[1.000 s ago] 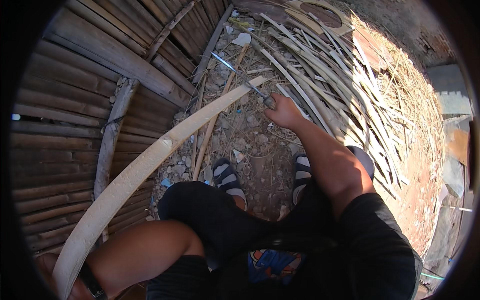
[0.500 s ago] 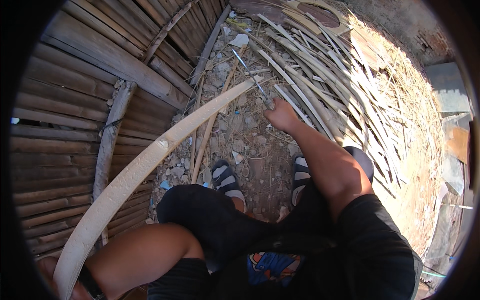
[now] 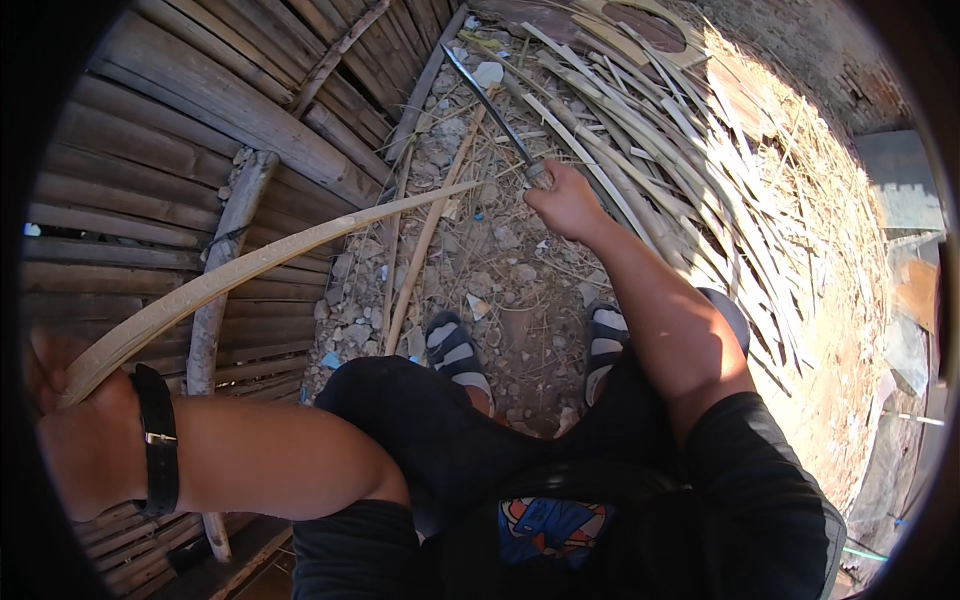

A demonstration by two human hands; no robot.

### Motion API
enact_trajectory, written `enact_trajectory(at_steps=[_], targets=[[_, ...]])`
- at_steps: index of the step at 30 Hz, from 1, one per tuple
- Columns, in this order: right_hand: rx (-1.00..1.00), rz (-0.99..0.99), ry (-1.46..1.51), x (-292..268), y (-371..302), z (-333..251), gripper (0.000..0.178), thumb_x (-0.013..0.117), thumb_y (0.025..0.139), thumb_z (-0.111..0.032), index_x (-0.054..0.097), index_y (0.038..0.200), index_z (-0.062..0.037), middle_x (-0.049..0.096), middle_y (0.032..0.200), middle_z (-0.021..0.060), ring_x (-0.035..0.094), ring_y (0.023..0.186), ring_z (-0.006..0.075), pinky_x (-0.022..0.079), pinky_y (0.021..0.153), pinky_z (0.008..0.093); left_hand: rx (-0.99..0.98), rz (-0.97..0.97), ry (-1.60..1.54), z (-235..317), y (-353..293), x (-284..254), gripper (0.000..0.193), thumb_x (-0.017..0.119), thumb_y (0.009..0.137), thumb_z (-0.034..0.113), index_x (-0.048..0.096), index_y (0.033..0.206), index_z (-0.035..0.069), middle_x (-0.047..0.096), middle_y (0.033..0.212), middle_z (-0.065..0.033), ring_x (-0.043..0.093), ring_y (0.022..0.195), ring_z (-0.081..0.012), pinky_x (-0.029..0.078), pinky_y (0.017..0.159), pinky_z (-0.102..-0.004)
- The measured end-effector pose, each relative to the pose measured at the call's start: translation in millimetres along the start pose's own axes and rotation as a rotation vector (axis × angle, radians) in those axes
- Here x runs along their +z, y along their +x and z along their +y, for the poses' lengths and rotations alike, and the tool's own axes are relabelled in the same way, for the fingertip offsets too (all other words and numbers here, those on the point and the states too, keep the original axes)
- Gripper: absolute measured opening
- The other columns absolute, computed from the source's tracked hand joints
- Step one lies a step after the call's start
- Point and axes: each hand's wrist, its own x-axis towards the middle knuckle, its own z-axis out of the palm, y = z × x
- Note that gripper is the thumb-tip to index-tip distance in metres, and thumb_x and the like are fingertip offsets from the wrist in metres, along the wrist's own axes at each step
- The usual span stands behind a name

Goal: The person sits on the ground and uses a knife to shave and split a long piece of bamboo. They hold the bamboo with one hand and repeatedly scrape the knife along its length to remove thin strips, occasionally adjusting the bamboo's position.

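At the far left, my left hand (image 3: 80, 435) is closed round the near end of a long, pale split-bamboo strip (image 3: 245, 266). The strip curves up to a thin tip short of my right hand (image 3: 566, 202). That hand grips the handle of a machete (image 3: 492, 108), whose long narrow blade points up and to the left, apart from the strip. A black watch strap (image 3: 158, 440) circles my left wrist. Part of my left hand is dark at the picture's rim.
A bamboo slat wall (image 3: 130, 200) with a leaning pole (image 3: 225, 250) stands on the left. Many split-bamboo strips (image 3: 640, 150) lie heaped at the right. Rubble covers the ground (image 3: 500, 250) by my sandalled feet (image 3: 455, 350). A thin stick (image 3: 430, 235) lies between.
My left hand has risen, lifting the strip's near end and turning the strip edge-on. The machete blade has come off the strip's tip and swung up and left.
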Motion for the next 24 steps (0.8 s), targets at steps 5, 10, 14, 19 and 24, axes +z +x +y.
enact_trajectory(at_steps=[5,10,14,19,24], targets=[[-0.055,-0.034,-0.015,2.0,-1.9,-9.4,0.059,0.067,0.076,-0.024,0.055,0.125,0.0071,0.063,0.064,0.0121,0.062,0.060,0.0209,0.050,0.061,0.0357,0.222,-0.075,0.684,-66.9,3.1,11.8,0.036,0.051,0.087,0.029,0.054,0.088,-0.007,0.058,0.079,-0.0131,0.056,0.070,-0.0165,0.045,0.060,-0.0276],[-0.040,-0.126,-0.021,1.2,-11.9,-26.6,0.049,0.068,0.072,-0.027,0.061,0.108,0.0059,0.066,0.084,0.0261,0.066,0.082,0.0395,0.051,0.077,0.0448,0.215,-0.016,0.419,-57.7,-14.9,59.4,0.041,0.051,0.084,0.024,0.053,0.094,-0.016,0.057,0.077,-0.0191,0.056,0.066,-0.0230,0.046,0.058,-0.0307],[-0.093,-0.155,-0.068,2.3,-12.0,-31.2,0.045,0.067,0.072,-0.027,0.061,0.104,0.0051,0.065,0.082,0.0262,0.066,0.082,0.0399,0.051,0.076,0.0454,0.316,-0.058,0.522,-58.5,-16.5,59.7,0.038,0.047,0.086,0.022,0.051,0.091,-0.016,0.053,0.072,-0.0190,0.053,0.061,-0.0247,0.045,0.056,-0.0329],[-0.101,-0.169,-0.046,3.5,-13.5,-35.5,0.045,0.067,0.073,-0.026,0.060,0.105,0.0054,0.063,0.075,0.0215,0.063,0.073,0.0338,0.050,0.070,0.0428,0.054,0.010,-0.026,-63.3,-21.3,76.4,0.034,0.043,0.088,0.021,0.049,0.087,-0.012,0.051,0.071,-0.0180,0.051,0.059,-0.0243,0.044,0.055,-0.0332],[-0.120,-0.103,0.063,21.5,-32.6,-59.0,0.040,0.068,0.077,-0.023,0.059,0.106,0.0027,0.060,0.061,0.0103,0.060,0.056,0.0194,0.047,0.055,0.0346,-0.011,0.040,-0.283,-66.3,-20.0,88.1,0.031,0.039,0.090,0.020,0.047,0.083,-0.009,0.050,0.070,-0.0170,0.050,0.056,-0.0239,0.044,0.055,-0.0334]])
